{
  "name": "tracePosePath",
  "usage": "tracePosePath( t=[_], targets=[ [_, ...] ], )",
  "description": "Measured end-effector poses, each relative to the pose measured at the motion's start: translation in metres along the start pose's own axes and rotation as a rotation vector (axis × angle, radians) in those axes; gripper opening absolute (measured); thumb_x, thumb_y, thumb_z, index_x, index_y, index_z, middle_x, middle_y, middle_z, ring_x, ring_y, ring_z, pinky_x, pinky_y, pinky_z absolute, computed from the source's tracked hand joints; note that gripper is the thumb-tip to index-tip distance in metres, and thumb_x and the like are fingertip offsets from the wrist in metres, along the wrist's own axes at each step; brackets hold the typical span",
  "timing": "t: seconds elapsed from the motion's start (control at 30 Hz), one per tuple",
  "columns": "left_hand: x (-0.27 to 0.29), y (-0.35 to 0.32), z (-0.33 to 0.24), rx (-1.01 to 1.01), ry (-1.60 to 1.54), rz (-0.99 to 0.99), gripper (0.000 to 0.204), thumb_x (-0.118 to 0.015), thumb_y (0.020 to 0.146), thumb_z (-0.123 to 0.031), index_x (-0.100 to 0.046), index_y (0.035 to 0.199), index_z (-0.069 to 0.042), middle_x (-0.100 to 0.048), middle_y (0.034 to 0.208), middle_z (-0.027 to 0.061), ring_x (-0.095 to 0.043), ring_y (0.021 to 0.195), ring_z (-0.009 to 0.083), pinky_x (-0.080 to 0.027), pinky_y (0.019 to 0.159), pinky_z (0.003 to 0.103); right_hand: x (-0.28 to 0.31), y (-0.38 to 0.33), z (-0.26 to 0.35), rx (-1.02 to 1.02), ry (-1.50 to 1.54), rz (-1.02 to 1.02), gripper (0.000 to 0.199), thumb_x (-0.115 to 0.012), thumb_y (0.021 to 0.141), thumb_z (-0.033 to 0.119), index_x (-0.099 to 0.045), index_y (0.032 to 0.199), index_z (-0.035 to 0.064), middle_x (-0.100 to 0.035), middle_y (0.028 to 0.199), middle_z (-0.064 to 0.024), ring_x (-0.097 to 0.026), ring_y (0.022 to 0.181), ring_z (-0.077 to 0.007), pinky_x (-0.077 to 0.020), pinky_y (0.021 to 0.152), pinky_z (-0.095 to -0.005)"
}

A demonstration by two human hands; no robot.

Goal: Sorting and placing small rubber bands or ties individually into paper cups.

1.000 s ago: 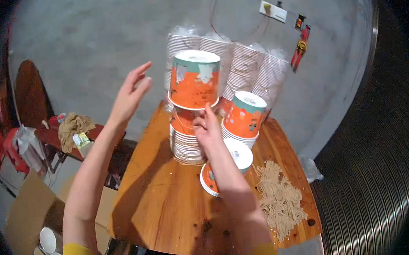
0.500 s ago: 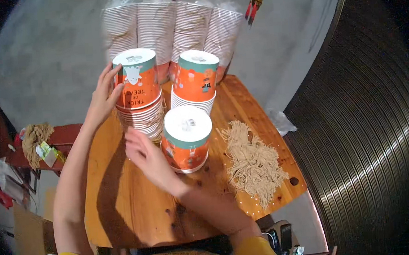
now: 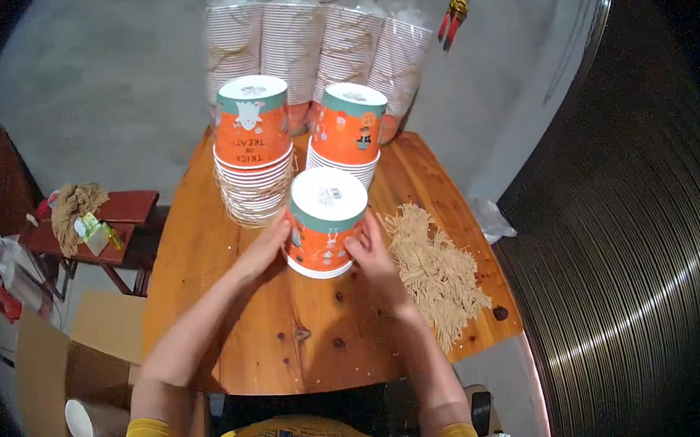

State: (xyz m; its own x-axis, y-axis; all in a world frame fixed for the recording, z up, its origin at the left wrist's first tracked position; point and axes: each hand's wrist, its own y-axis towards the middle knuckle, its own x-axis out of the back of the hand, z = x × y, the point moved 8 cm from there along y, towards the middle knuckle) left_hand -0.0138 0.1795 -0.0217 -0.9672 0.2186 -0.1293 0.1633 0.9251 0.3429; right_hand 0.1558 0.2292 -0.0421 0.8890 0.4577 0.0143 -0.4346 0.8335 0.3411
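Now that your left hand (image 3: 268,250) has come away from the taller, twine-looped paper-bucket stack (image 3: 252,136), it joins your right hand (image 3: 375,259) at the short paper-bucket stack (image 3: 317,239), which serves as the clock's centre here, standing nearest you on the wooden table (image 3: 261,346). Half a second ago your hands were apart; now the handling has shifted to this one piece, and the taller stack at eleven stands upright without you. You have the short stack pressed between both hands: left fingers against its wall at nine, right thumb and fingers curved against it at three. Its buckets are upside down; whether any weight is off the wooden table cannot be told. Another bucket stack (image 3: 352,133) rises just past twelve, and the heap of tan twine (image 3: 444,281) lies at four, near your right wrist.
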Motion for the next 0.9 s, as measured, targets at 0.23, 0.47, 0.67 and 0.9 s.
tracePosePath(
  t=[0.23, 0.47, 0.67, 0.9],
  targets=[
    [-0.033, -0.010, -0.060, 0.107, -0.229, -0.109, 0.069, -0.044, 0.091, -0.053, -0.024, 0.143, -0.013, -0.032, 0.143, 0.0057, -0.030, 0.131, 0.0197, -0.021, 0.109, 0.035, -0.001, 0.008, 0.041, 0.139, 0.166, -0.107, 0.067, -0.056, 0.090, 0.011, -0.015, 0.141, -0.0005, -0.037, 0.137, -0.0140, -0.039, 0.125, -0.0213, -0.0311, 0.105, -0.0347],
    [0.031, -0.006, -0.007, 0.319, -0.107, -0.390, 0.036, -0.050, 0.093, -0.036, -0.042, 0.123, -0.018, -0.050, 0.097, -0.0036, -0.048, 0.087, 0.0070, -0.040, 0.080, 0.021, -0.018, -0.009, 0.051, 0.157, 0.025, -0.076, 0.056, -0.050, 0.092, 0.009, -0.018, 0.137, 0.0011, -0.037, 0.135, -0.0145, -0.039, 0.125, -0.0213, -0.0302, 0.104, -0.0344],
    [0.025, -0.005, -0.008, 0.431, 0.090, -0.273, 0.059, -0.042, 0.089, -0.061, -0.030, 0.138, -0.030, -0.038, 0.134, 0.0001, -0.032, 0.125, 0.0204, -0.032, 0.097, 0.043, 0.002, -0.002, 0.036, 0.098, -0.098, -0.153, 0.074, -0.066, 0.084, 0.025, -0.020, 0.137, -0.0003, -0.037, 0.130, -0.0180, -0.043, 0.115, -0.0263, -0.0393, 0.096, -0.0383],
    [-0.013, -0.015, -0.041, 0.517, 0.020, -0.109, 0.080, -0.043, 0.084, -0.067, -0.009, 0.146, -0.031, -0.006, 0.153, 0.0019, -0.007, 0.140, 0.0204, -0.013, 0.108, 0.052, -0.003, -0.014, 0.060, 0.140, 0.074, -0.162, 0.074, -0.064, 0.086, 0.022, -0.016, 0.138, 0.0000, -0.036, 0.133, -0.0177, -0.041, 0.120, -0.0267, -0.0325, 0.103, -0.0386]
  ],
)
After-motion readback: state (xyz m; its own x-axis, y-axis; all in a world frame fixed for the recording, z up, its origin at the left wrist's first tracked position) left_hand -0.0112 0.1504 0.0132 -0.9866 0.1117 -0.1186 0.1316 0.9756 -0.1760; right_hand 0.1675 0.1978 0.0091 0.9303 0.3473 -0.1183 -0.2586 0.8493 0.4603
